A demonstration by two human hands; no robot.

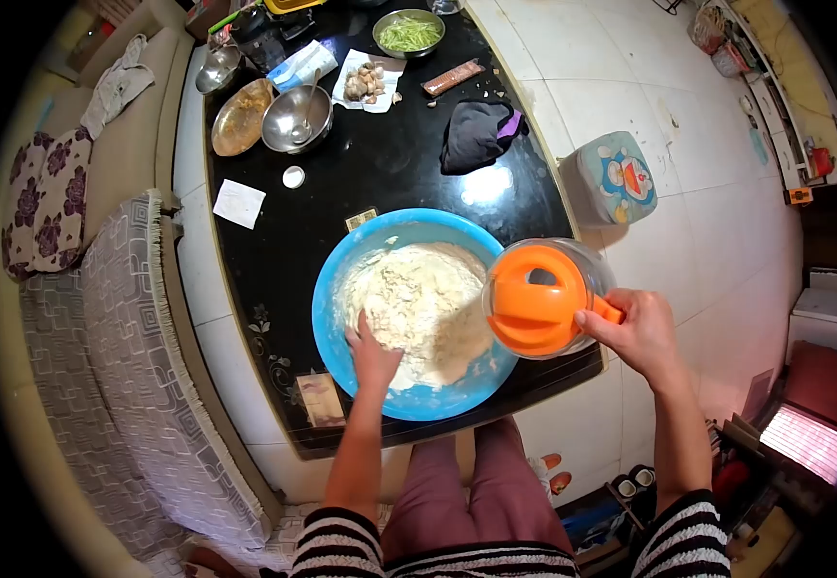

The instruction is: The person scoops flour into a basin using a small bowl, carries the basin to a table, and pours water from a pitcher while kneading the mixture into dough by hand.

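Observation:
A blue basin (320,289) on the black table holds a pale, lumpy mass of flour or dough (418,299). My left hand (374,358) reaches over the near left rim, its fingers apart and touching the flour, with some fingertips partly hidden. In my right hand (638,332) is the orange handle of a clear pitcher with an orange lid (534,301). The pitcher is held over the basin's right side, covering part of that rim. Whether anything pours from it I cannot tell.
Farther back on the table (370,178) are a steel bowl with a ladle (288,135), a brown-stained dish (238,116), garlic on paper (366,85), shredded greens (409,36) and a dark cloth (476,138). A stool (611,178) stands right; a sofa (163,337) left.

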